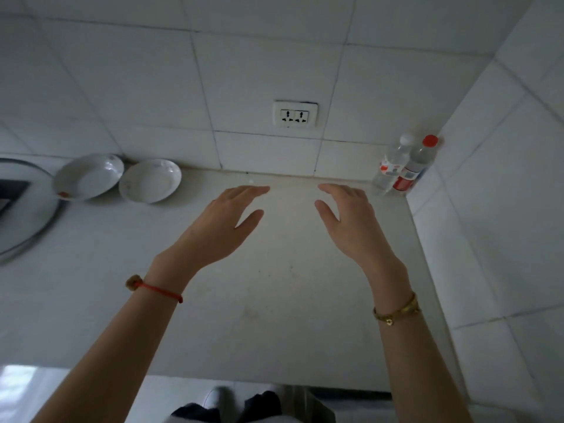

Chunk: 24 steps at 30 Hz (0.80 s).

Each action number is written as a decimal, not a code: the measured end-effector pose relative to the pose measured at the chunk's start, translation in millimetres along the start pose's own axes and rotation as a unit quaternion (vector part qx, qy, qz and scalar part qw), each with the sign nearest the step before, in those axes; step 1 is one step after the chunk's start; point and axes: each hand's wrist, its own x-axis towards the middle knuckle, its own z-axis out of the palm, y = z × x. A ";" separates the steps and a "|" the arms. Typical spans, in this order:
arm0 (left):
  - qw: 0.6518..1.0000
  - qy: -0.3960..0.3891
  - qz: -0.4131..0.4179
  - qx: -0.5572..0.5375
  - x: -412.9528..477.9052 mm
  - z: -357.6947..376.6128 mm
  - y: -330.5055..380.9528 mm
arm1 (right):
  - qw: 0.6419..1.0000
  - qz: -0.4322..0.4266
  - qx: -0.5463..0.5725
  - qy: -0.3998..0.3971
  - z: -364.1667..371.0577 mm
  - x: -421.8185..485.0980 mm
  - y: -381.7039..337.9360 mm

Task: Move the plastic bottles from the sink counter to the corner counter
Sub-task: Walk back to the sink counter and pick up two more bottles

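Observation:
Two clear plastic bottles stand upright side by side in the far right corner of the counter point(274, 300), against the tiled walls. One has a white cap point(393, 161), the other a red cap and a red label point(416, 166). My left hand point(225, 221) and my right hand point(351, 221) hover above the middle of the counter, palms down, fingers spread, holding nothing. The right hand is a short way left of the bottles and does not touch them.
Two white plates point(90, 175) point(150, 180) lean at the back left by the wall. A round stove edge point(30, 227) shows at the far left. A double wall socket point(294, 114) sits above the counter. A tiled wall bounds the right side.

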 end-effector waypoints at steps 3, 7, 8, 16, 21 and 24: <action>0.999 0.022 -0.025 -0.005 -33.9 -17.6 -14.1 | 1.000 -0.027 0.004 -0.010 13.5 -9.5 -28.1; 0.996 0.058 -0.071 0.004 -85.4 -37.9 -38.7 | 0.998 -0.053 0.013 -0.040 36.8 -25.3 -67.7; 0.994 0.065 -0.082 0.006 -99.5 -42.6 -44.8 | 0.997 -0.058 0.015 -0.048 43.2 -29.5 -77.8; 0.983 0.097 -0.154 0.001 -226.0 -87.5 -93.9 | 0.989 -0.111 0.021 -0.097 100.5 -67.7 -175.5; 0.971 0.115 -0.208 0.010 -311.5 -119.0 -123.3 | 0.980 -0.151 0.039 -0.127 138.5 -97.2 -246.8; 0.960 0.134 -0.243 0.018 -369.6 -140.3 -139.4 | 0.970 -0.184 0.047 -0.151 164.2 -119.8 -293.0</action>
